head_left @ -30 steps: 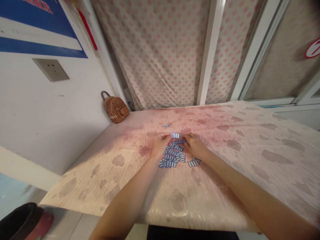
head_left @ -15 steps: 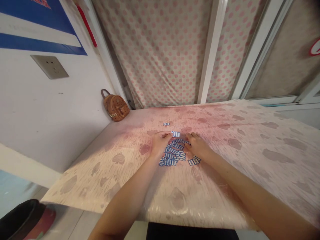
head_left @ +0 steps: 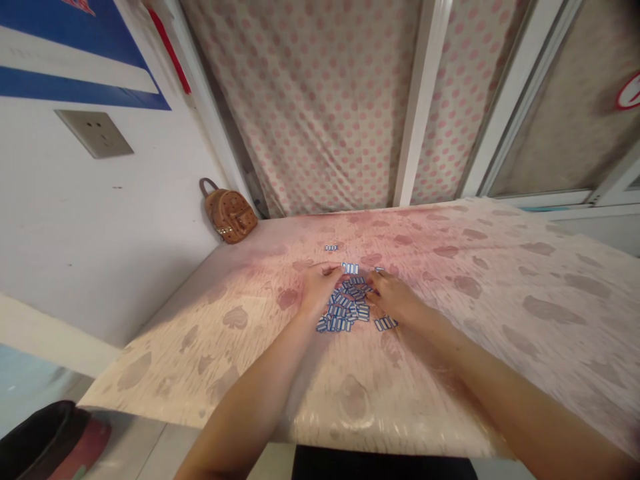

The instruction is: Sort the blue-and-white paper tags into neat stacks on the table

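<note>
My left hand (head_left: 320, 283) is closed in a pinch at the left end of a short row of white, blue-edged tags (head_left: 352, 269). Just to the right, my right hand (head_left: 393, 290) has its fingers drawn together, and a small blue-edged tag (head_left: 379, 269) shows at its fingertips. Between and below the hands lies a loose pile of similar blue-and-white tags (head_left: 345, 308). A separate group of tags (head_left: 384, 324) rests under the right wrist, partly covered by it. Any print on the tags is too small to read.
Farther back sits another small row of tags (head_left: 331, 247). The patterned tablecloth (head_left: 240, 360) covers the table. A brown mini backpack (head_left: 231, 215) leans by the wall at the back left. Behind hangs a dotted curtain (head_left: 320, 107). A dark bin (head_left: 45, 440) stands at lower left.
My right hand has shifted slightly left over the pile, and a tag now shows at its fingertips. The left hand keeps its hold almost unmoved.
</note>
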`<action>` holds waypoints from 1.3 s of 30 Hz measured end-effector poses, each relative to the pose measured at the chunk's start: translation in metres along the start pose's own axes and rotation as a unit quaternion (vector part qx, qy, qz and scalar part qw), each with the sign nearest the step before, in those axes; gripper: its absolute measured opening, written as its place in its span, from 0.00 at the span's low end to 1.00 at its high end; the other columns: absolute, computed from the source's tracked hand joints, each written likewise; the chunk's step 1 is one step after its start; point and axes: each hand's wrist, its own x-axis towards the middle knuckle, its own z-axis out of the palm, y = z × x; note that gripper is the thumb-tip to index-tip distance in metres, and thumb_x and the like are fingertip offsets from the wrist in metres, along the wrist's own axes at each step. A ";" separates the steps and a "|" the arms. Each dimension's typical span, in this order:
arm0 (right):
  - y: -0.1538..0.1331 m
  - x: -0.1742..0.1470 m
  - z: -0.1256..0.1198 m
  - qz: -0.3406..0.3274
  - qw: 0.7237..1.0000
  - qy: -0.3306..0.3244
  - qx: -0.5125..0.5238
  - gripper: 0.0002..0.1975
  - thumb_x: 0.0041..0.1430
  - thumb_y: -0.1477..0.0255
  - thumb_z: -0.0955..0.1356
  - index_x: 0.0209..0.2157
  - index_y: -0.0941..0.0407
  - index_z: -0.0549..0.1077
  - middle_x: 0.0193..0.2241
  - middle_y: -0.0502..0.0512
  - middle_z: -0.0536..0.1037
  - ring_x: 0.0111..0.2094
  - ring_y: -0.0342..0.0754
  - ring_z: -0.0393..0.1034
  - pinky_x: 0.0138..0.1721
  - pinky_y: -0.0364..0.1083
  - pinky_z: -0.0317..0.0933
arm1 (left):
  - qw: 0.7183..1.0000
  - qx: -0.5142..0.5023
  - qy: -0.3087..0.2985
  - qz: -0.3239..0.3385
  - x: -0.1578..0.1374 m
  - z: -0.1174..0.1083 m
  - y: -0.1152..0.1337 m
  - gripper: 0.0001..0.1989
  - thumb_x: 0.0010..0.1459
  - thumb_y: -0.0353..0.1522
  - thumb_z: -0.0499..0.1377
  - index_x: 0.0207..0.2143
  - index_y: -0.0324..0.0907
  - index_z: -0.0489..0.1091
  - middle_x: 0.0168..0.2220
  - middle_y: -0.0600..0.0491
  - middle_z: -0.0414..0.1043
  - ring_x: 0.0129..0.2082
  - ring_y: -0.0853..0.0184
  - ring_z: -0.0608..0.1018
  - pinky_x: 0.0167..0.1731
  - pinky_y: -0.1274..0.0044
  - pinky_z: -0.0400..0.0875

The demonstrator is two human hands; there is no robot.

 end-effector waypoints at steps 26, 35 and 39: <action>0.025 0.003 -0.015 -0.041 0.962 0.146 0.225 0.05 0.59 0.72 0.63 0.30 0.56 0.70 0.29 0.52 0.73 0.30 0.45 0.67 0.33 0.44 0.60 | 1.000 0.012 0.010 0.012 -0.002 0.001 0.000 0.04 0.56 0.28 0.61 0.31 0.39 0.77 0.30 0.50 0.80 0.31 0.65 0.82 0.30 0.78 0.73; -0.003 -0.006 -0.020 0.002 0.847 0.139 0.513 0.11 0.55 0.62 0.65 0.34 0.55 0.71 0.25 0.51 0.78 0.23 0.44 0.69 0.27 0.43 0.63 | 0.999 0.009 -0.002 0.042 -0.007 0.009 -0.002 0.05 0.56 0.29 0.61 0.31 0.39 0.77 0.31 0.51 0.80 0.33 0.65 0.82 0.30 0.80 0.74; -0.009 -0.007 -0.013 0.055 0.838 0.143 0.524 0.10 0.54 0.63 0.66 0.31 0.54 0.65 0.23 0.52 0.79 0.19 0.43 0.70 0.22 0.42 0.63 | 0.999 0.001 -0.011 0.052 -0.011 0.011 0.000 0.04 0.56 0.28 0.61 0.32 0.38 0.78 0.31 0.50 0.80 0.33 0.65 0.82 0.31 0.79 0.74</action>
